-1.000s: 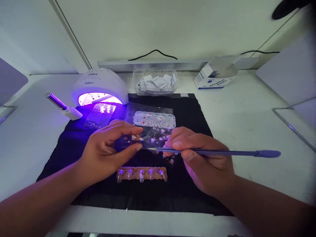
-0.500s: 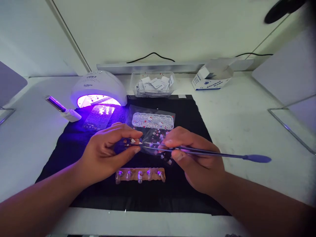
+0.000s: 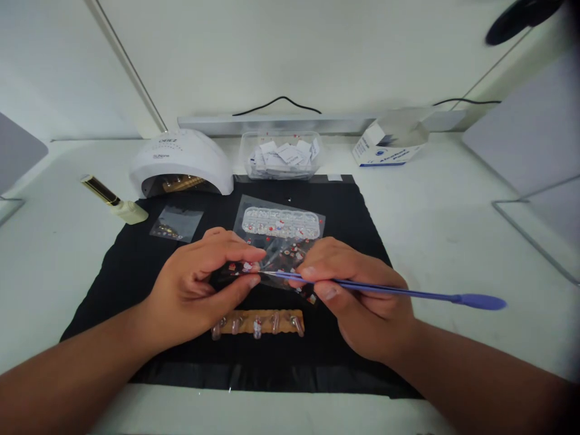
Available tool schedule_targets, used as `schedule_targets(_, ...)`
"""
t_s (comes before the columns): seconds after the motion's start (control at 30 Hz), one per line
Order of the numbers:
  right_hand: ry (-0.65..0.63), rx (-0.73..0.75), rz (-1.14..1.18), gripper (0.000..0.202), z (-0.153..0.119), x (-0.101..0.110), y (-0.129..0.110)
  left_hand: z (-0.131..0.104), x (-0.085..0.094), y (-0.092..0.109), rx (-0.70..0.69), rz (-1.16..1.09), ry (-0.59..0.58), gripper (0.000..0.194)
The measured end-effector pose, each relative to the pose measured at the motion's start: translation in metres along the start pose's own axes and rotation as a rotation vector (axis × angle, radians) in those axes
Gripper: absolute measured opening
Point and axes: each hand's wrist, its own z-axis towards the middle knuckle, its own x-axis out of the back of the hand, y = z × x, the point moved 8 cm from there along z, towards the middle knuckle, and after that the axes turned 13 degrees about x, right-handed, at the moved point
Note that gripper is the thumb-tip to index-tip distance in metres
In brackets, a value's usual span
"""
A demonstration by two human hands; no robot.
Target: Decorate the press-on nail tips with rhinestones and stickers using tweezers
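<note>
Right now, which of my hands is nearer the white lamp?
Left. Your left hand is on your side of the white lamp, not touching it; your right hand, holding the blue tweezers, is farther off to the right.

My left forearm (image 3: 90, 356) and right forearm (image 3: 466, 362) are bare along the stretch I can see, and so are my left hand (image 3: 194, 287) and right hand (image 3: 362, 299). My thumbnails (image 3: 254, 282) look short, rounded and plain.
</note>
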Motion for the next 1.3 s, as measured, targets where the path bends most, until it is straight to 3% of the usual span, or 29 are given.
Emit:
schedule_targets(0.2, 0.000, -0.054, 0.013, 0.028, -0.003, -0.001, 0.003, -0.002, 0.001, -0.008, 0.058, -0.023, 0.008, 0.028)
schedule_targets(0.67, 0.146, -0.215, 0.171, 0.022, -0.012, 0.000, 0.015, 0.001, -0.001, -0.007, 0.107, -0.031, -0.014, 0.018)
schedule_targets(0.83, 0.162, -0.212, 0.182, 0.023, -0.013, -0.002, 0.016, 0.001, -0.002, -0.014, 0.209, -0.118, -0.026, 0.015)
schedule_targets(1.1, 0.096, -0.154, 0.160, 0.023, -0.011, -0.001, 0.012, 0.003, -0.005, -0.015, 0.245, -0.122, -0.062, 0.011)
schedule_targets(1.3, 0.308, -0.218, 0.299, 0.013, -0.014, 0.013, 0.021, 0.003, -0.008, -0.021, 0.280, -0.143, -0.087, 0.007)
